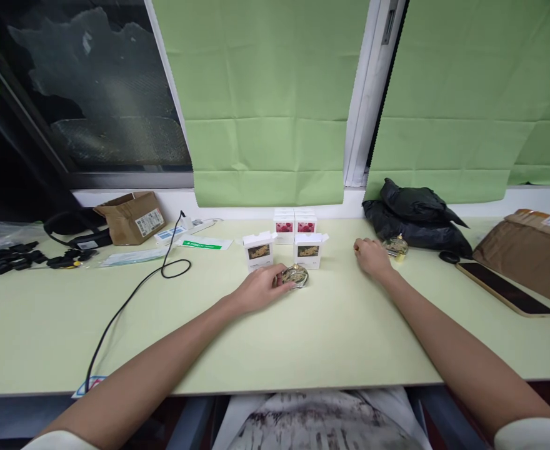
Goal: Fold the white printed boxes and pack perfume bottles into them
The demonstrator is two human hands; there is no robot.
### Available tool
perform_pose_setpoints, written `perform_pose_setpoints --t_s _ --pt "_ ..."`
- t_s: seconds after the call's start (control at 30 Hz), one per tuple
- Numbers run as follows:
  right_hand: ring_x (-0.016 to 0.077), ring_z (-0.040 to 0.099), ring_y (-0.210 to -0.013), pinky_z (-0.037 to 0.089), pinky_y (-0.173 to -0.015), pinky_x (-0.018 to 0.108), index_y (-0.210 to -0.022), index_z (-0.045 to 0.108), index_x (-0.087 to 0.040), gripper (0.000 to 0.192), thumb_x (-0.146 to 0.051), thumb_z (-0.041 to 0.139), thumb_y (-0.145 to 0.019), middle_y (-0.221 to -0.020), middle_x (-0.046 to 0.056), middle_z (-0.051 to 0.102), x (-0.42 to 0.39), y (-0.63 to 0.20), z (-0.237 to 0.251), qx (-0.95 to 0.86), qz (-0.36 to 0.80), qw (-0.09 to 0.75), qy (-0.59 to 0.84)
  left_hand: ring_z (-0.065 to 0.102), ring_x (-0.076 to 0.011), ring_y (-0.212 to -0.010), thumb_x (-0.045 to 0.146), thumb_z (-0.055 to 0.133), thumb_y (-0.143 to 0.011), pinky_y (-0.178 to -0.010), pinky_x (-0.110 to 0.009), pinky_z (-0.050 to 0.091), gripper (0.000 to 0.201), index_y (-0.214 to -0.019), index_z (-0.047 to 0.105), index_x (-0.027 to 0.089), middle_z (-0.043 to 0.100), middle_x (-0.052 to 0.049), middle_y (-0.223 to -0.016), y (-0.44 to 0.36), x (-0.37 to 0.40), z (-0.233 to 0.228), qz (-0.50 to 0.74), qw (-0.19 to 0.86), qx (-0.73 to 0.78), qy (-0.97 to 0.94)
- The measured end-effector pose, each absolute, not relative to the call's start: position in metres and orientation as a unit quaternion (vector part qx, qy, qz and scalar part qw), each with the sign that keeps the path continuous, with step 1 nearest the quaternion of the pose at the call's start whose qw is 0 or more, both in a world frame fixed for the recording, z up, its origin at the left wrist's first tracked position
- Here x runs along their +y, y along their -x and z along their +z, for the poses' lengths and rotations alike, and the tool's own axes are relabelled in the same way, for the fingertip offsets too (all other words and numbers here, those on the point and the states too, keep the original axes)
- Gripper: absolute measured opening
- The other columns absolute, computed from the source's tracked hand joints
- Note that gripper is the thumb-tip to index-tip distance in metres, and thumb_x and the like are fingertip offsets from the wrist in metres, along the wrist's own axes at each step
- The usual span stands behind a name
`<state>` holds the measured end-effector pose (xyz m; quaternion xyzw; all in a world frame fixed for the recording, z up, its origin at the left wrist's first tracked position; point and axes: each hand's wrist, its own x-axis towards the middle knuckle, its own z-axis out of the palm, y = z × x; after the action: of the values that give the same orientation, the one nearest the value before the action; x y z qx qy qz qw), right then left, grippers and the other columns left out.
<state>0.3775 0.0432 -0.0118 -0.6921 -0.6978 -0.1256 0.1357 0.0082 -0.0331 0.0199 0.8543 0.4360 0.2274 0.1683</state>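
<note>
While both forearms lie out on the pale green table (209,325), the left hand (258,290) curls its fingers around a small gold bottle (296,275) just in front of two open white boxes (284,250). Right of those boxes, the right hand (371,256) rests loosely curled, touching a second gold bottle (397,247), perhaps steadying it.

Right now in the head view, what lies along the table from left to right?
Black clips → brown cardboard box → black cable → left hand on a round gold bottle → right hand → second gold bottle → black bag → phone.
</note>
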Motion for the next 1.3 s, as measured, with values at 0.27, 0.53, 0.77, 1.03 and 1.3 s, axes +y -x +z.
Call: perform_pose_setpoints --t_s 0.27,0.53,0.77,1.03,1.3 --pt "0.0336 0.057 -0.11 0.045 -0.093 0.044 -0.104 0.067 -0.019 0.018 -0.024 0.05 -0.101 -0.114 0.017 0.069 0.033 -0.359 0.006 -0.73 -0.134 0.186 0.644 0.06 -0.0212 -0.072 0.06 0.056 -0.098 -0.063 -0.031 0.037 0.038 -0.096 0.064 0.023 0.066 -0.002 -0.08 -0.008 -0.034 0.02 0.229 0.173 0.436 -0.853" --pt "0.029 0.06 -0.1 0.052 -0.092 0.046 -0.113 0.06 -0.025 0.022 -0.04 0.045 -0.108 -0.106 0.011 0.064 -0.011 -0.306 0.035 -0.72 -0.106 0.522 0.445 0.061 -0.0215 -0.084 0.056 0.057 -0.1 -0.072 -0.032 0.042 0.034 -0.103 0.065 0.023 0.065 -0.004 -0.096 -0.007 -0.033 0.017 0.252 0.147 0.411 -0.864" --pt "0.0245 0.067 -0.099 0.058 -0.09 0.043 -0.115 0.064 -0.029 0.02 -0.043 0.055 -0.106 -0.11 0.007 0.069 -0.039 -0.261 0.024 -0.761 0.151 0.53 0.342 0.061 -0.0199 -0.078 0.058 0.054 -0.102 -0.071 -0.031 0.043 0.039 -0.114 0.064 0.023 0.069 -0.002 -0.094 -0.009 -0.036 0.017 0.265 0.172 0.428 -0.847" --pt "0.0199 0.066 -0.094 0.059 -0.085 0.036 -0.111 0.069 -0.025 0.027 -0.048 0.067 -0.098 -0.106 0.004 0.07 -0.032 -0.257 0.014 -0.703 0.341 0.528 0.332 0.06 -0.0181 -0.072 0.06 0.051 -0.104 -0.068 -0.03 0.042 0.04 -0.115 0.065 0.023 0.07 -0.001 -0.09 -0.011 -0.037 0.015 0.286 0.184 0.435 -0.834" --pt "0.0188 0.068 -0.086 0.06 -0.081 0.036 -0.102 0.072 -0.02 0.039 -0.055 0.08 -0.086 -0.093 0.005 0.071 -0.017 -0.264 0.003 -0.636 0.484 0.503 0.329 0.056 -0.0159 -0.068 0.059 0.054 -0.102 -0.064 -0.028 0.04 0.038 -0.103 0.064 0.022 0.066 0.001 -0.082 -0.012 -0.035 0.014 0.305 0.193 0.433 -0.826"
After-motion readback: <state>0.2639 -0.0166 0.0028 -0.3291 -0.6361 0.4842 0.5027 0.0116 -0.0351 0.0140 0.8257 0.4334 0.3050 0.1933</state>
